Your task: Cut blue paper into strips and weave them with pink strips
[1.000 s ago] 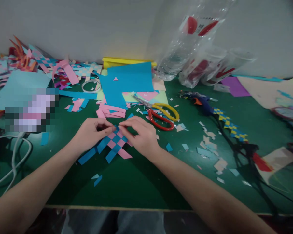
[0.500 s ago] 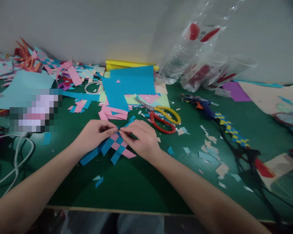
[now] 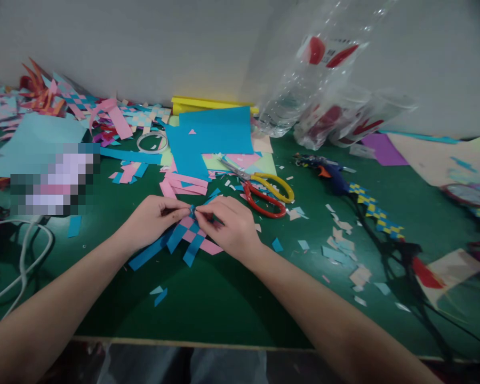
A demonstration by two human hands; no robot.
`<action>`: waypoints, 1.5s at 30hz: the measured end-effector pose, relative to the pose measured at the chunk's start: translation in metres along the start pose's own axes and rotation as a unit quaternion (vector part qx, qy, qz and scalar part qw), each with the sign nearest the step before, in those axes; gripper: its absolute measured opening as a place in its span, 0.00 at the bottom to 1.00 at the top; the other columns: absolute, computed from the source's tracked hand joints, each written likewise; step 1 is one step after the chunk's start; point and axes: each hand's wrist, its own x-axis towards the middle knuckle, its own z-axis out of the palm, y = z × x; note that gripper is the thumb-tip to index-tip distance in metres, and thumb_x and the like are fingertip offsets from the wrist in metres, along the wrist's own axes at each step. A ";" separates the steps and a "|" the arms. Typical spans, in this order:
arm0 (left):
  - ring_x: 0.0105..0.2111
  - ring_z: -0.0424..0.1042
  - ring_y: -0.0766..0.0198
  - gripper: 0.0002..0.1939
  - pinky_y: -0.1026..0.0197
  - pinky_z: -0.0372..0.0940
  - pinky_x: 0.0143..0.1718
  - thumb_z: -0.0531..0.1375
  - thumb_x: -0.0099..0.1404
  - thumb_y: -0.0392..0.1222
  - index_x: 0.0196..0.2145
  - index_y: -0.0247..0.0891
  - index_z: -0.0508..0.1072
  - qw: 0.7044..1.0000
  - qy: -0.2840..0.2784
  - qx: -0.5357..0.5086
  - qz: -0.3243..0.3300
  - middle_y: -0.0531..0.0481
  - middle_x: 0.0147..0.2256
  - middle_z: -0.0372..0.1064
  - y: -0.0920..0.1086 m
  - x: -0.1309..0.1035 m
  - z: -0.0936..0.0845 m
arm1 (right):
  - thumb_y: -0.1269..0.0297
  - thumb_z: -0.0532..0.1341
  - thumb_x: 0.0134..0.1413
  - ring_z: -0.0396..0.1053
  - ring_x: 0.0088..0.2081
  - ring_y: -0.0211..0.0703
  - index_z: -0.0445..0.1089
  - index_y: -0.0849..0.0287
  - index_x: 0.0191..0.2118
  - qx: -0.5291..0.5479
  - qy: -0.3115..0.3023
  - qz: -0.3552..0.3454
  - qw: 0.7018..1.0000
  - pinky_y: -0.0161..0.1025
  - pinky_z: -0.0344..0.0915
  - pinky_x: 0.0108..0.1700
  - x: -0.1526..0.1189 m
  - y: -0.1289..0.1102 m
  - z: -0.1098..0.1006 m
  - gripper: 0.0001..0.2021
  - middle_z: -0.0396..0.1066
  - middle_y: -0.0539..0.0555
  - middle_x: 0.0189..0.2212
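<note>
My left hand (image 3: 158,220) and my right hand (image 3: 230,224) meet near the middle of the green table, thumbs and forefingers pinched together. Between their fingertips is a small blue paper piece (image 3: 192,209), its exact shape partly hidden by the fingers. Just under the hands lies a woven strip of blue and pink paper (image 3: 189,234) in a checkered pattern, its loose ends fanning toward me. Scissors (image 3: 266,194) with one red and one yellow handle rest open just beyond my right hand. Folded pink paper strips (image 3: 184,185) lie beyond my left hand.
Blue paper sheets (image 3: 220,130) lie at the back. A plastic bottle (image 3: 304,74) and bagged cups (image 3: 352,117) lean by the wall. A tape roll (image 3: 152,142), a blurred-out phone (image 3: 60,184) and its white cable (image 3: 23,261) are left. Paper scraps (image 3: 340,242) litter the right.
My hands stay in nearly the same place. The fingertips have parted slightly, so more of the blue piece shows between them. The whole view has shifted a little.
</note>
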 end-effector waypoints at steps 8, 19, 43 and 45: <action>0.25 0.65 0.66 0.16 0.65 0.56 0.26 0.60 0.65 0.50 0.40 0.38 0.82 0.999 0.008 -0.014 -0.028 0.52 0.26 0.72 0.003 -0.001 0.001 | 0.71 0.60 0.59 0.72 0.28 0.40 0.74 0.58 0.32 -0.016 -0.006 0.003 1.000 0.38 0.66 0.31 -0.001 -0.001 -0.001 0.07 0.77 0.53 0.26; 0.26 0.65 0.66 0.16 0.65 0.56 0.26 0.59 0.65 0.49 0.38 0.37 0.82 1.000 0.009 -0.010 -0.028 0.51 0.27 0.73 0.004 -0.001 0.002 | 0.70 0.61 0.60 0.73 0.29 0.40 0.75 0.60 0.32 -0.046 -0.006 -0.021 0.999 0.38 0.65 0.30 -0.001 0.000 -0.001 0.07 0.78 0.54 0.27; 0.30 0.72 0.62 0.17 0.64 0.62 0.29 0.61 0.63 0.52 0.38 0.37 0.83 0.999 0.014 -0.018 -0.033 0.48 0.31 0.78 0.003 -0.001 0.002 | 0.71 0.60 0.59 0.74 0.29 0.39 0.76 0.58 0.36 -0.035 -0.026 -0.015 0.999 0.40 0.63 0.30 -0.002 -0.001 -0.001 0.07 0.79 0.52 0.28; 0.31 0.73 0.61 0.16 0.64 0.63 0.30 0.62 0.63 0.52 0.38 0.38 0.83 0.999 0.017 -0.025 -0.033 0.48 0.32 0.79 0.002 -0.001 0.003 | 0.70 0.60 0.58 0.74 0.29 0.40 0.77 0.58 0.36 -0.032 -0.031 -0.012 0.999 0.41 0.62 0.30 -0.003 -0.001 -0.001 0.07 0.79 0.52 0.28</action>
